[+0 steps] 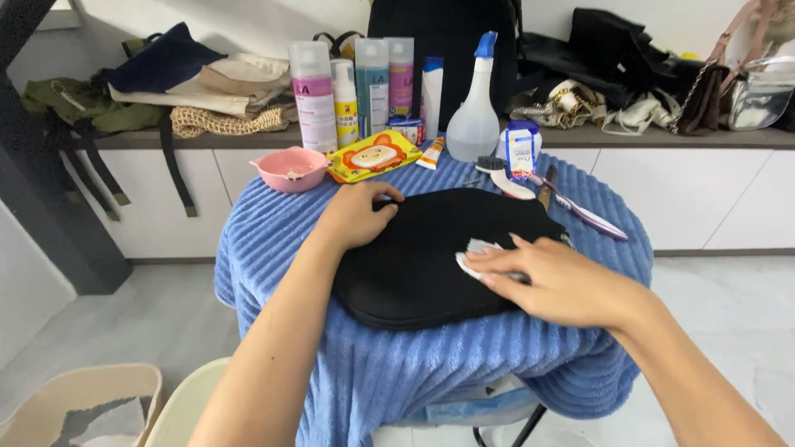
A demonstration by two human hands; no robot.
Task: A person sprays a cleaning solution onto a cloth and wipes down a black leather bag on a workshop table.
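Observation:
A flat black bag [422, 257] lies on a small table covered with a ribbed blue towel [414, 364]. My left hand [356, 213] rests on the bag's upper left edge, fingers curled over it, holding it down. My right hand [551, 281] presses a small white wipe [474, 255] flat against the bag's right side with its fingers stretched out.
At the table's far edge stand a pink bowl [291, 169], a yellow wipe pack [373, 156], a white spray bottle [475, 116], several cleaner bottles [315, 95], a tube and brushes [505, 178]. Bags and folded clothes crowd the counter behind. A beige bin [79, 406] sits at lower left.

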